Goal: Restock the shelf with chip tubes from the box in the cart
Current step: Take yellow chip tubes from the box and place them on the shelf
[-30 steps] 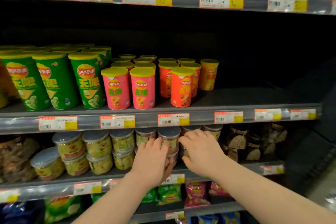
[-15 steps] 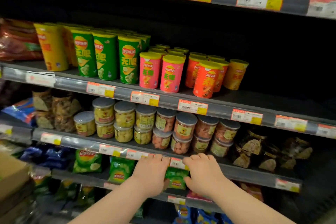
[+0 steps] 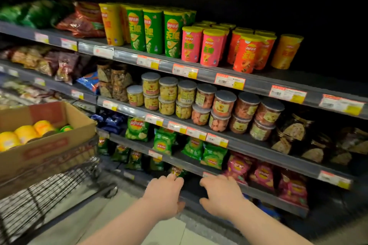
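Chip tubes stand on the upper shelf (image 3: 258, 83): tall yellow (image 3: 111, 24), green (image 3: 153, 32), then short pink (image 3: 212, 47), orange-red (image 3: 247, 53) and one yellow-orange tube (image 3: 285, 51) at the right end. A cardboard box (image 3: 45, 151) sits in the wire cart (image 3: 49, 191) at the left, with yellow tube lids (image 3: 25, 133) showing inside. My left hand (image 3: 164, 195) and right hand (image 3: 221, 195) hover side by side low in front of the lower shelves, fingers loosely curled, holding nothing.
Clear jars of snacks (image 3: 199, 99) fill the shelf below the tubes. Green (image 3: 165, 141) and pink chip bags (image 3: 262, 175) fill the lower shelves. Dark bare shelf space lies right of the yellow-orange tube. Pale floor shows below my arms.
My view has swung left and down, bringing the cart and box into sight. Both hands have dropped from the jar shelf to the lower shelves, still empty.
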